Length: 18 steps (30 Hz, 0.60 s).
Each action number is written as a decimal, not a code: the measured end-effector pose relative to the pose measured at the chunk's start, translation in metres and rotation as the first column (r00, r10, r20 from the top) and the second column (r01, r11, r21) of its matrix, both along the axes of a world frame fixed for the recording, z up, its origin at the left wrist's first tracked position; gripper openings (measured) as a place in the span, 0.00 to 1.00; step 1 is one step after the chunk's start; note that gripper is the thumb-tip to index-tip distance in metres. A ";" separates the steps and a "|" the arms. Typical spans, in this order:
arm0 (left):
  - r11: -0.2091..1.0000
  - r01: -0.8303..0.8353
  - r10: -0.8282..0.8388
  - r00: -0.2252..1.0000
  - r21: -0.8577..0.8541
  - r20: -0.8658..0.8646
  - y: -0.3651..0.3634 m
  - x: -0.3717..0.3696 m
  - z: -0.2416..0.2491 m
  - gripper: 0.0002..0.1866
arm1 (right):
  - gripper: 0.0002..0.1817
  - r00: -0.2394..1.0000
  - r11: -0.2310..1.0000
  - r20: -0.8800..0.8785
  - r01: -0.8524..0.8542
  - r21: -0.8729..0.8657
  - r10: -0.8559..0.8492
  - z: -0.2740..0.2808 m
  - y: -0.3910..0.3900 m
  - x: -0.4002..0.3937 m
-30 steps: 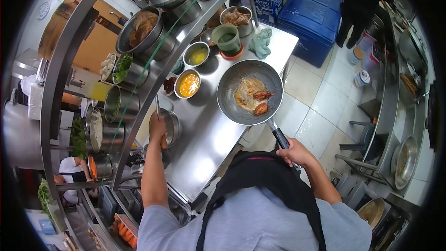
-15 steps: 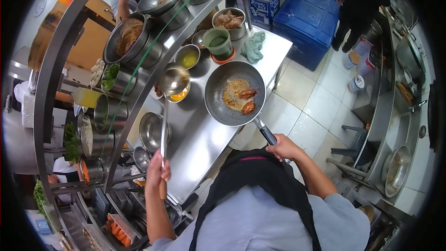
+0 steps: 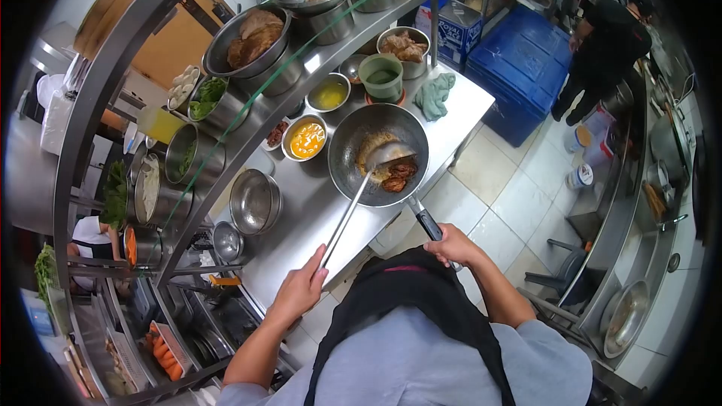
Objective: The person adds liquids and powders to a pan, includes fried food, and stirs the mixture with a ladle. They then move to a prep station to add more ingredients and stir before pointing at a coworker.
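My left hand (image 3: 301,283) is closed around the handle of a long metal ladle (image 3: 348,219). The ladle's bowl rests inside a grey frying pan (image 3: 342,143), against dark reddish-brown pieces of food (image 3: 399,175) and some brownish sauce. My right hand (image 3: 453,245) grips the pan's black handle (image 3: 429,224), holding the pan over the edge of the steel table (image 3: 301,244). Left of the pan stand a bowl of orange-yellow liquid (image 3: 307,140) and a bowl of yellow liquid (image 3: 329,95). A green container (image 3: 381,77) is behind it.
A steel shelf (image 3: 263,116) with bowls of meat and greens runs along the left. A green cloth (image 3: 434,96) lies on the table's far corner. Beyond are a blue cooler box (image 3: 519,68) and a person in black (image 3: 606,45). Counters (image 3: 602,271) line the right.
My left hand has brought the ladle from over the bowls at the left down into the pan, moving right. The food pieces now sit closer together. My right hand keeps its hold.
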<state>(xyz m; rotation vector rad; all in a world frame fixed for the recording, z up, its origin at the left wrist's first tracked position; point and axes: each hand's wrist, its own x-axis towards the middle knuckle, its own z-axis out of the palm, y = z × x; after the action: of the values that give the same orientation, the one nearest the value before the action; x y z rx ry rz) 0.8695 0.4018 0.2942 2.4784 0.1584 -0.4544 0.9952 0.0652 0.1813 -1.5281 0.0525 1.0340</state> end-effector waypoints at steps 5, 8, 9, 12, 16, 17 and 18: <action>0.995 0.019 -0.014 0.999 0.098 -0.049 0.004 0.027 0.005 0.30 | 0.11 0.997 0.998 0.061 -0.046 -0.050 0.049 -0.007 -0.001 -0.002; 0.973 0.163 -0.167 0.986 0.160 0.011 0.031 0.021 0.014 0.31 | 0.10 0.997 0.998 0.056 -0.048 -0.031 0.049 0.001 -0.007 0.001; 0.966 0.214 -0.225 0.972 0.146 0.068 0.045 0.014 0.023 0.31 | 0.10 0.997 0.999 0.057 -0.043 -0.029 0.045 0.002 -0.009 0.001; 0.967 0.191 -0.211 0.971 0.168 0.111 0.051 0.018 0.031 0.30 | 0.09 0.995 0.997 0.077 -0.054 -0.050 0.058 0.003 -0.012 -0.006; 0.994 -0.004 -0.005 0.996 0.105 0.089 0.041 0.029 0.016 0.30 | 0.08 0.990 0.992 0.109 -0.075 -0.099 0.086 0.009 -0.001 -0.010; 0.998 -0.034 0.029 0.996 0.056 0.088 0.040 0.030 0.014 0.30 | 0.08 0.993 0.994 0.095 -0.065 -0.090 0.073 0.011 0.001 -0.008; 0.998 -0.032 0.027 0.995 0.054 0.096 0.042 0.023 0.015 0.30 | 0.08 0.993 0.995 0.097 -0.053 -0.086 0.061 0.006 0.003 -0.008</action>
<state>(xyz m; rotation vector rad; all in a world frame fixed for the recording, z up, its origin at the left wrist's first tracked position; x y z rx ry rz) 0.8926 0.4438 0.3087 2.5430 0.1710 -0.3230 0.9870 0.0681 0.1870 -1.6632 -0.0187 1.0095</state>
